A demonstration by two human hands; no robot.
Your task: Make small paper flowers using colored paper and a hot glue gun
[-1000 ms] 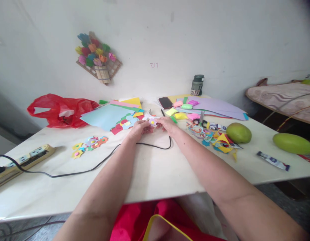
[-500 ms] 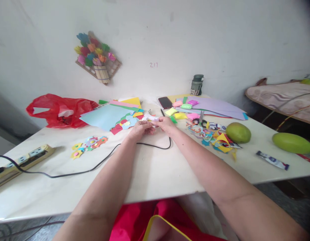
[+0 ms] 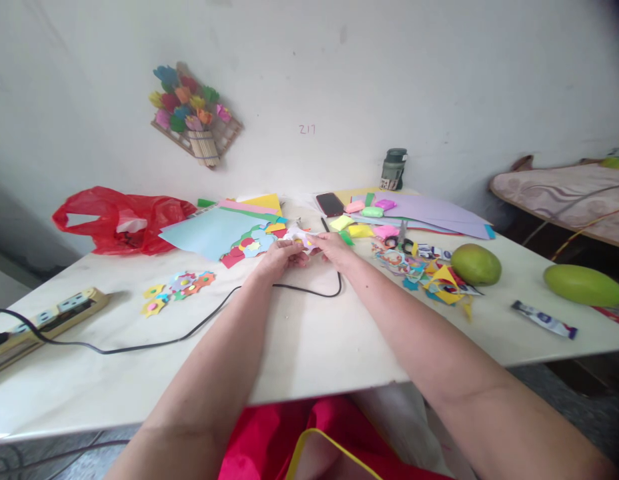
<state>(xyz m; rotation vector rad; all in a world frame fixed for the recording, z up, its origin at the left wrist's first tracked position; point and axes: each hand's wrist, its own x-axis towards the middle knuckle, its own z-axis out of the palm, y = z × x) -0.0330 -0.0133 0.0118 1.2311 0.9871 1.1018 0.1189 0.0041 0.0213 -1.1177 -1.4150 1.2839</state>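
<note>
Here, paper flower [image 3: 309, 243] between both hands [image 3: 281, 259] [image 3: 332, 247]

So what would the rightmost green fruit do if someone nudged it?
The rightmost green fruit would probably roll, since it lies on its rounded side. Its long shape suggests it might curve rather than go straight. It looks smooth-skinned, so it could be a bit slippery.

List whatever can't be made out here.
All in the head view, now:
- Full outline of the pale piece: hidden by the left grip and right grip.
- Most of what the red bag holds: hidden by its folds.
- Print on the tube: too small and blurred.
- Power strip: near end cut off by the left edge.
</note>
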